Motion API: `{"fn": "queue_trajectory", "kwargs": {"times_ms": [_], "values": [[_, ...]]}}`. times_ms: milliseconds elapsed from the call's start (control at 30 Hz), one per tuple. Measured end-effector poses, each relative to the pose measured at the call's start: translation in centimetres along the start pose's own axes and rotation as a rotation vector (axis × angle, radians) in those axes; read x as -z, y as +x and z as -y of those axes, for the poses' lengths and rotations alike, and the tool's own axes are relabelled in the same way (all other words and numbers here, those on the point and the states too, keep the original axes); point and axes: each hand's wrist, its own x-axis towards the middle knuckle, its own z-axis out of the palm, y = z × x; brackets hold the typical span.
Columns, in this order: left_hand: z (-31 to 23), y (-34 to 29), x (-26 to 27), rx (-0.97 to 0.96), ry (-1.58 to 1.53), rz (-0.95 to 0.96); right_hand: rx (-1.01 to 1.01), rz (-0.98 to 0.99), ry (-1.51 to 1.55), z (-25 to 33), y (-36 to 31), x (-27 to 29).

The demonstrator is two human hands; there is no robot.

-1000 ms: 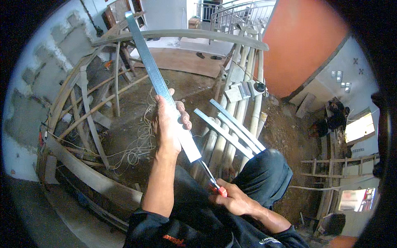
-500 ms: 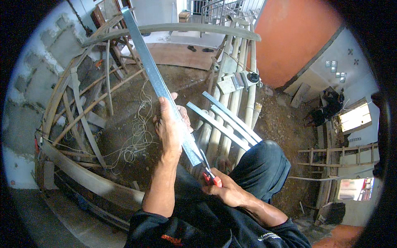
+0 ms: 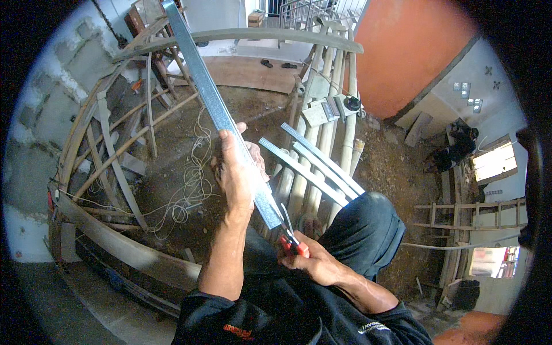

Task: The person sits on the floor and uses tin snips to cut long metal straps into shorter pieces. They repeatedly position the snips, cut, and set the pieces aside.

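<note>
The long metal strip (image 3: 198, 72), bright grey and shaped like a shallow channel, is held slantwise in front of the person. Its far end points to the upper left, and its near end comes down above the lap. The left hand (image 3: 234, 167) is closed around it in the lower half, so the longer part stands out beyond the grip and only a shorter part comes out below it. The thumb lies along the left edge of the strip, and the other fingers are bent around from the right side.

The right hand (image 3: 313, 261) is closed around the red handles of the cutting snips (image 3: 300, 248). The blades point up and to the left, at the right side of the near end of the strip, below the left hand. Whether they bite the metal, I cannot tell.

To the right of the strip, and apart from it, more metal strips (image 3: 307, 171) lie on the long pale poles (image 3: 349, 144), with their near ends beside the bent knee (image 3: 368, 221). Farther up on the same poles stands a grey boxy thing with a black round part (image 3: 352, 103). On the left, a loose white cable (image 3: 198, 172) is tangled on the earth floor (image 3: 164, 187). Far at the right, another person (image 3: 457, 148) in dark clothes is near a bright opening (image 3: 494, 161).
</note>
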Motion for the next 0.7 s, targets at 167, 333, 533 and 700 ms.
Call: {"fn": "queue_trajectory", "kwargs": {"times_ms": [167, 333, 533, 700], "values": [[0.07, -0.03, -0.06, 0.012, 0.019, -0.006, 0.040, 0.000, 0.070, -0.19, -0.05, -0.05], [0.00, -0.08, -0.18, -0.021, 0.036, -0.007, 0.019, -0.037, 0.013, -0.30, -0.28, -0.15], [-0.19, -0.23, -0.18, -0.018, 0.045, -0.018, 0.029, -0.069, -0.037, -0.26, -0.39, -0.53], [-0.27, -0.40, -0.18, -0.044, 0.035, -0.008, 0.025, -0.098, -0.079, 0.05, -0.65, -0.74]]}}
